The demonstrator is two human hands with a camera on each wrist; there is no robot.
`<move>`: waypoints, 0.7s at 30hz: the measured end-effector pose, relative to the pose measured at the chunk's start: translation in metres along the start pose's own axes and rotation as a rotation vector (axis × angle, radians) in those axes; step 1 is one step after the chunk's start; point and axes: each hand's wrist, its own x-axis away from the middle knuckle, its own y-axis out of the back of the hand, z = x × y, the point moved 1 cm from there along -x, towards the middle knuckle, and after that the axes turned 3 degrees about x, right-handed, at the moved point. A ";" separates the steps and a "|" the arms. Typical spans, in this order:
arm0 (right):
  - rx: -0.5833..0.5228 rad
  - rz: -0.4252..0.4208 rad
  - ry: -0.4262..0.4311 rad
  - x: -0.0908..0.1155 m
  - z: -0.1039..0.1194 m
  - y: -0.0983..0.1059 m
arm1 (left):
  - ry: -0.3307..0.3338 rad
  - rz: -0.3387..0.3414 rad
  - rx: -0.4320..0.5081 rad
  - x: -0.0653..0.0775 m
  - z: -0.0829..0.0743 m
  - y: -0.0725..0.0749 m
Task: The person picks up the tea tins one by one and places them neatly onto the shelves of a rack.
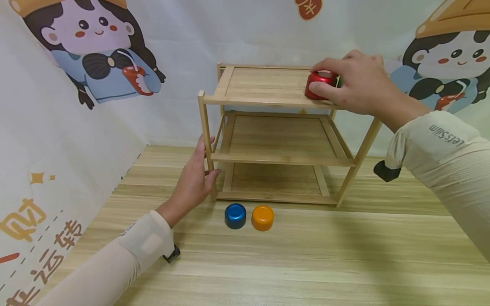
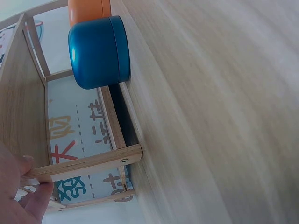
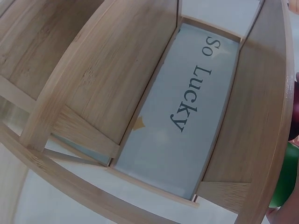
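Note:
A three-tier wooden shelf rack [image 1: 283,159] stands on the wood-grain table. At its top right, my right hand [image 1: 360,85] grips a small red round canister [image 1: 316,90] between thumb and fingers, low over the top board. Just beyond it is a green canister [image 3: 285,179], mostly hidden by the hand in the head view. My left hand [image 1: 192,182] holds the rack's front left post [image 2: 84,165], with the thumb on one side and fingers on the other. On the table before the rack sit a blue canister [image 1: 235,216] and an orange canister [image 1: 262,218], side by side.
The middle shelf [image 1: 283,136] and bottom shelf [image 1: 273,178] lie below the top board. A white printed sheet [image 1: 183,38] with cartoon figures hangs behind the rack and along the left. The table [image 1: 291,263] extends forward of the canisters.

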 end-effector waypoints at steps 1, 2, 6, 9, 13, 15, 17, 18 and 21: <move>0.002 0.001 -0.002 0.000 0.000 0.000 | -0.001 0.000 -0.001 0.000 0.000 0.000; 0.002 0.003 -0.005 0.000 0.000 0.000 | -0.001 0.000 -0.001 0.000 0.000 0.000; 0.008 0.009 -0.014 -0.001 0.000 0.000 | -0.001 0.000 -0.001 0.000 0.000 0.000; 0.010 0.010 -0.014 -0.001 0.001 0.000 | 0.002 0.000 0.001 0.000 0.001 0.000; 0.011 0.009 -0.005 0.000 0.000 0.000 | 0.004 0.002 0.002 0.000 0.001 0.000; 0.004 0.009 -0.003 0.000 -0.001 0.000 | 0.006 0.003 0.002 0.000 0.001 0.000; -0.003 0.008 -0.001 0.001 -0.001 0.001 | 0.009 0.004 0.002 0.000 0.001 0.000; -0.006 0.007 -0.001 0.001 -0.001 0.001 | 0.011 0.005 0.003 0.000 0.000 0.000; -0.017 0.003 -0.003 0.001 -0.001 0.003 | 0.017 0.006 0.007 0.000 0.000 0.000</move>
